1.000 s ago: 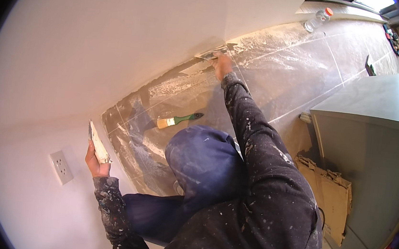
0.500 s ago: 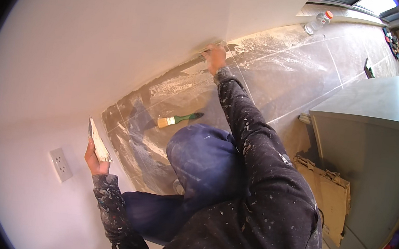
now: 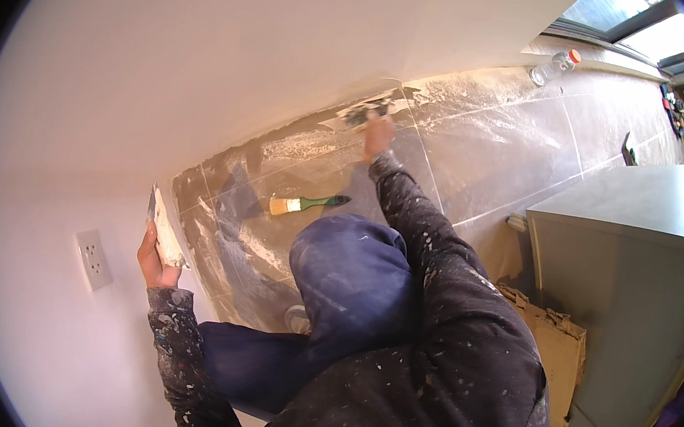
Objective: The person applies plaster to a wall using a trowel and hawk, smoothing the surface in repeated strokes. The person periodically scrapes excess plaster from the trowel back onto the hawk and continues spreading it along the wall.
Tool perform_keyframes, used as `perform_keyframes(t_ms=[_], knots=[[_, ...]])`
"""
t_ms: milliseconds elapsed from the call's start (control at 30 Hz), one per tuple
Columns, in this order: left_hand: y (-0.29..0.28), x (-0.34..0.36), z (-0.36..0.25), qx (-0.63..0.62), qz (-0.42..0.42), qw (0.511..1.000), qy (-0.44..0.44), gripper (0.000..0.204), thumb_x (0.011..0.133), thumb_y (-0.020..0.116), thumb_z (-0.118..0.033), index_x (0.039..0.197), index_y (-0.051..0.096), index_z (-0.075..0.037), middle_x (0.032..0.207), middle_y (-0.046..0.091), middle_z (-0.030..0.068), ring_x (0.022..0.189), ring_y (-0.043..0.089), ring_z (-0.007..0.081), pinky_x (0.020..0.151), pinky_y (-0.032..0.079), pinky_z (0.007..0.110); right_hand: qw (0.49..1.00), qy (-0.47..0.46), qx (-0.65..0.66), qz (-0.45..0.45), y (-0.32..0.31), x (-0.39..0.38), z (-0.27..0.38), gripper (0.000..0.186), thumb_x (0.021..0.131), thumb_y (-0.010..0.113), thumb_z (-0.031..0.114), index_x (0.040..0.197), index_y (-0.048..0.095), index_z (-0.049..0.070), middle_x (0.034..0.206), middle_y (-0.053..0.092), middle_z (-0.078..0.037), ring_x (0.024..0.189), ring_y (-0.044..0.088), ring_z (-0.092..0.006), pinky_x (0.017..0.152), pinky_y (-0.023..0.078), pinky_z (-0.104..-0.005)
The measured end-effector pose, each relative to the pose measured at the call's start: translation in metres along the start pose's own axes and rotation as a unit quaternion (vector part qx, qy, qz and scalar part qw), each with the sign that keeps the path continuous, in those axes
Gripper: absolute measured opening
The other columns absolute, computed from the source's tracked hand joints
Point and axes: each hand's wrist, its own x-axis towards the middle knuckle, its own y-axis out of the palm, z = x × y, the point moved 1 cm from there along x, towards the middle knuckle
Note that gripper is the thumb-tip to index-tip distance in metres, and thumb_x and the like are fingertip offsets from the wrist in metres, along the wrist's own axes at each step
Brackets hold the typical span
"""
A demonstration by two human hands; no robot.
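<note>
Left grip: in the head view, my left grip (image 3: pixel 157 266) is closed on a flat, dark-edged blade smeared with thick white paste (image 3: pixel 166 225), beside the smooth white wall (image 3: pixel 205 93); I hold it coated face up, probably so that nothing slides off.
Right grip: my right grip (image 3: pixel 378 136) reaches far and is closed on a flat, dark, blurred hand blade (image 3: pixel 360 115) at the wall's foot, held low, seemingly to suit that narrow edge; whether it touches, I cannot tell.
Brush: the green-handled brush with pale bristles (image 3: pixel 303 205) lies on the white-streaked grey tile floor (image 3: pixel 488 149), between my knee and the wall, likely to stay within reach.
Bottle: a clear plastic bottle with an orange cap (image 3: pixel 555 68) sits far right by the wall, well apart from both grips.
Right side: a grey box-shaped cabinet (image 3: pixel 622 298) stands beyond my arm, torn brown cardboard (image 3: pixel 551 349) against its near side.
</note>
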Motion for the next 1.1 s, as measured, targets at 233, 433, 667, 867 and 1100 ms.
perform_keyframes(t_ms=[233,433,667,867,1100], knots=[[0.005,0.007,0.001,-0.042,0.053,0.998,-0.013,0.042,0.096,0.055,-0.020,0.131,0.047,0.003,0.125,0.059,0.0157,0.111,0.060,0.0262,0.098,0.049,0.041,0.813,-0.364,-0.452,0.040,-0.006,0.030,0.051,0.035,0.085,0.058,0.006,0.119,0.057,0.000,0.093,0.062,-0.010,0.087,0.062,-0.0214,0.072,0.053,-0.0332],[0.039,-0.002,0.002,-0.008,-0.024,1.000,-0.003,0.029,0.097,0.056,-0.019,0.120,0.056,-0.002,0.100,0.067,0.0088,0.084,0.067,0.0165,0.071,0.058,0.027,0.985,-0.019,0.162,0.061,0.058,-0.038,0.047,0.048,0.085,0.052,0.001,0.133,0.050,0.001,0.094,0.059,-0.005,0.081,0.058,-0.0163,0.073,0.049,-0.0286],[0.006,0.006,0.000,-0.019,0.004,1.000,-0.009,0.041,0.097,0.054,-0.020,0.131,0.048,0.003,0.126,0.059,0.0158,0.112,0.059,0.0266,0.099,0.048,0.041,0.987,0.045,0.128,0.083,-0.015,-0.022,0.010,0.029,0.087,0.050,0.005,0.115,0.053,-0.001,0.101,0.061,-0.010,0.088,0.062,-0.0200,0.075,0.053,-0.0329],[-0.007,0.009,0.001,-0.006,0.008,1.000,-0.008,0.043,0.097,0.055,-0.021,0.132,0.047,0.003,0.127,0.058,0.0158,0.113,0.059,0.0267,0.100,0.047,0.041,0.968,0.084,0.207,0.112,-0.045,0.048,-0.004,0.016,0.088,0.053,0.008,0.101,0.056,0.001,0.098,0.062,-0.009,0.091,0.061,-0.0217,0.080,0.052,-0.0382],[0.016,0.004,0.005,-0.012,-0.030,0.999,-0.009,0.036,0.097,0.055,-0.020,0.126,0.052,0.001,0.114,0.064,0.0119,0.099,0.064,0.0202,0.086,0.053,0.033,0.970,0.088,0.200,0.110,-0.037,0.062,0.011,0.031,0.086,0.061,0.011,0.115,0.056,-0.001,0.115,0.057,-0.014,0.107,0.055,-0.0269,0.090,0.051,-0.0385]])
